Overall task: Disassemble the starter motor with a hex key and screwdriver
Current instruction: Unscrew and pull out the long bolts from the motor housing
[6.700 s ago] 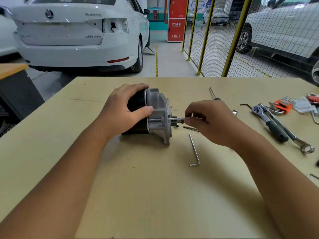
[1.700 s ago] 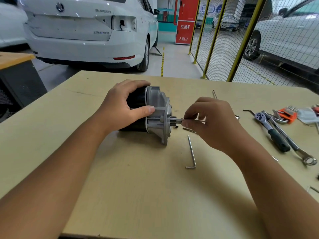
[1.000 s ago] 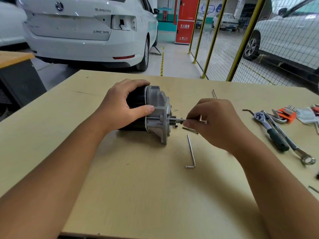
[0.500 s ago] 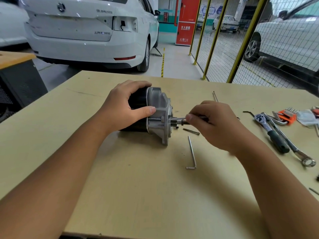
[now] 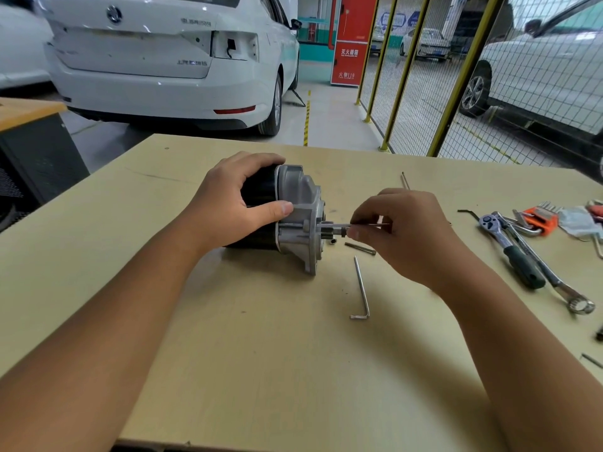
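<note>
The starter motor lies on its side on the table, black body to the left, grey aluminium housing to the right. My left hand grips the black body, thumb on the housing. My right hand pinches a thin steel hex key that lies level and meets a long bolt sticking out of the housing's face. A second, L-shaped hex key lies on the table in front of the housing. A loose bolt lies beside it.
At the right lie a ratchet with a dark handle, a combination spanner, an orange hex key set and a thin screwdriver shaft. A white car and a yellow mesh fence stand beyond the table.
My right hand's fingers have shifted along the hex key, drawing back a little from the housing so more of the bolt shows. My left hand and the motor have stayed put.
</note>
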The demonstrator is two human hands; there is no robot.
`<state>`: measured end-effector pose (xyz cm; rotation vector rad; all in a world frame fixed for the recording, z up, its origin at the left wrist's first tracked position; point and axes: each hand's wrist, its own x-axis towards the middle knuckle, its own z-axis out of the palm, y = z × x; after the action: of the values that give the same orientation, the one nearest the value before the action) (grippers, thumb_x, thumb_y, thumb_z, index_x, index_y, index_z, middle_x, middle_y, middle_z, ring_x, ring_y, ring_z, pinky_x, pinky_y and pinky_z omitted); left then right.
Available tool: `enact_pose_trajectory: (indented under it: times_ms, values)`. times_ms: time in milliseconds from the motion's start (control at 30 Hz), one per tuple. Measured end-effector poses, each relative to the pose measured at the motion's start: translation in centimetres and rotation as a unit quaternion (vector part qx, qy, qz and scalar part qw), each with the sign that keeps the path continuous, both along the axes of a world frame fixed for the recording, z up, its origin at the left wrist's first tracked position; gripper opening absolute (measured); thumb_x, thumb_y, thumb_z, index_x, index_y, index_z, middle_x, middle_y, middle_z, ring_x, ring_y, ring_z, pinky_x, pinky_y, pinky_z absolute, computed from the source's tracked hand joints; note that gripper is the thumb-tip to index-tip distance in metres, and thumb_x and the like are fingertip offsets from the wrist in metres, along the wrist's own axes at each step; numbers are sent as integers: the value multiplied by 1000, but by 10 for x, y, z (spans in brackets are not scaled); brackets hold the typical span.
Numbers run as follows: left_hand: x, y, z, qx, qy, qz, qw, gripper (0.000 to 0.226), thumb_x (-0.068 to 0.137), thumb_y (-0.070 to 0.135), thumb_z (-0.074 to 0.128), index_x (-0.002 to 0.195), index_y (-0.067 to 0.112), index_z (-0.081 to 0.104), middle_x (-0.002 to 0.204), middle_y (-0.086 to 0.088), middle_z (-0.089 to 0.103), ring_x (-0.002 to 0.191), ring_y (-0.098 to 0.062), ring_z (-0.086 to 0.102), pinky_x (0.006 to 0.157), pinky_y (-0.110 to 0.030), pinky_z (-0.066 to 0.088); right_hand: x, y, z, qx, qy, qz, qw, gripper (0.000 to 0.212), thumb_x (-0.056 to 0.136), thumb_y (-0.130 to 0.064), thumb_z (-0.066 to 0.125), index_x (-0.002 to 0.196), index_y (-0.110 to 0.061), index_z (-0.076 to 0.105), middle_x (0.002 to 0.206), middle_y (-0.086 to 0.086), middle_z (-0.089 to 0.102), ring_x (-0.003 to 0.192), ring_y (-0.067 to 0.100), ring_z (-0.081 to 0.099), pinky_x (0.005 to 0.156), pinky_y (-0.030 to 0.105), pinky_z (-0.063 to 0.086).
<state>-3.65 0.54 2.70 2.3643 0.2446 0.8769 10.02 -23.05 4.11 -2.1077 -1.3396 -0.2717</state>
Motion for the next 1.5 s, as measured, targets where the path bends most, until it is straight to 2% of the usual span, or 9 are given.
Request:
enact_pose_trajectory:
  times_ms: [133, 300, 500, 667, 767, 1033, 1167, 1333, 1500]
  values:
    - [0, 1, -1, -1, 1, 0, 1000, 69, 74, 49, 79, 138, 27, 63, 129, 8, 63, 123, -18, 57, 106, -48, 49, 3, -1, -2, -29, 13, -5, 999, 18, 93, -31, 69, 86, -18, 77, 72, -10, 60, 75, -1, 55, 60, 8, 35]
    - [1, 1, -2, 0, -1, -1, 1000, 67, 74, 48, 79, 137, 28, 63, 127, 10, 63, 122, -16, 57, 106, -47, 49, 4, -1, -1, -35, -2, -10, 999, 16, 95, -24, 67, 90, -14, 78, 80, -3, 58, 74, 5, 53, 63, 10, 35]
    - [1, 1, 0, 5, 0, -1, 1000, 67, 75, 47, 79, 137, 27, 63, 126, 10, 63, 122, -16, 57, 108, -44, 47, 2, -3, 2, -13, -26, -1, 1000, 3, 84, -20, 81, 83, -18, 78, 80, -9, 62, 75, 3, 57, 71, 31, 49]
    - [1, 1, -1, 4, 1, 0, 1000, 68, 74, 48, 79, 138, 28, 63, 127, 10, 63, 122, -15, 57, 107, -45, 48, 4, -2, -1, -5, -17, 9, 1000, 5, 84, -19, 80, 85, -18, 75, 82, -12, 61, 79, 0, 57, 73, 21, 46]
    - [1, 1, -1, 3, 1, 0, 1000, 68, 74, 48, 79, 137, 28, 63, 127, 11, 63, 123, -16, 57, 108, -46, 48, 4, -2, -2, -10, 18, 4, 1000, 6, 90, -25, 74, 87, -22, 71, 73, -13, 62, 73, -6, 56, 60, 8, 37]
    - [1, 2, -2, 9, 2, -1, 1000, 68, 75, 49, 79, 137, 28, 63, 127, 11, 63, 122, -16, 57, 108, -44, 47, 4, -1, -4, -48, 65, 9, 997, 30, 101, -29, 56, 77, -13, 65, 56, -8, 49, 59, 4, 48, 52, 15, 31]
    - [1, 2, -1, 8, 3, 0, 1000, 68, 75, 49, 78, 137, 28, 63, 127, 11, 63, 122, -16, 57, 108, -44, 47, 3, -2, -2, -63, -1, 8, 998, 15, 95, -28, 66, 86, -19, 74, 75, -12, 63, 77, 5, 55, 66, 18, 36]
    - [1, 2, -1, 6, 3, -2, 1000, 68, 74, 49, 79, 137, 28, 63, 126, 10, 63, 121, -18, 58, 108, -47, 47, 3, -3, -1, -16, -8, 0, 1000, 5, 85, -27, 79, 82, -23, 78, 74, -14, 66, 75, 6, 59, 72, 28, 49]
    - [1, 2, -1, 6, 4, -1, 1000, 68, 74, 50, 79, 137, 28, 63, 127, 10, 63, 122, -17, 58, 108, -47, 47, 2, -2, -2, -8, 16, 3, 1000, 13, 77, -18, 86, 76, -23, 73, 67, -16, 62, 68, -3, 55, 58, 8, 37]
